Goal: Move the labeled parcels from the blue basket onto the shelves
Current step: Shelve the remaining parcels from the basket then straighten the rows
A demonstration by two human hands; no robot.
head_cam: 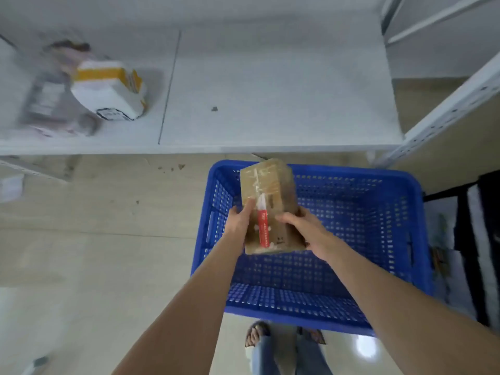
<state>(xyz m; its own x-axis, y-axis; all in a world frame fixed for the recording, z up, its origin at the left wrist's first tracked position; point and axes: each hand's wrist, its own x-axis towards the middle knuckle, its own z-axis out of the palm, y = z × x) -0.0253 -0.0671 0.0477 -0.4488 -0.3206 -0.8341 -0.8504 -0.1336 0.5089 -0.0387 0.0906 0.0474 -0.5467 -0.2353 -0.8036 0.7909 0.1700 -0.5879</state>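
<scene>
A brown cardboard parcel point(273, 190) with clear tape and a red strip is held up above the blue basket point(400, 201). My left hand point(239, 220) grips its left side and my right hand point(308, 234) grips its right side. No other parcel shows inside the basket on the floor. The white shelf point(270, 85) lies beyond the basket, and at its left end rest a white-and-yellow parcel point(108, 90) and a grey bagged parcel point(51, 104).
A perforated white shelf post point(443, 109) rises at the right. Dark bags or fabric point(481, 239) hang right of the basket. My feet point(284, 342) stand on the beige tiled floor just behind the basket. A lower shelf edge point(35, 169) shows at left.
</scene>
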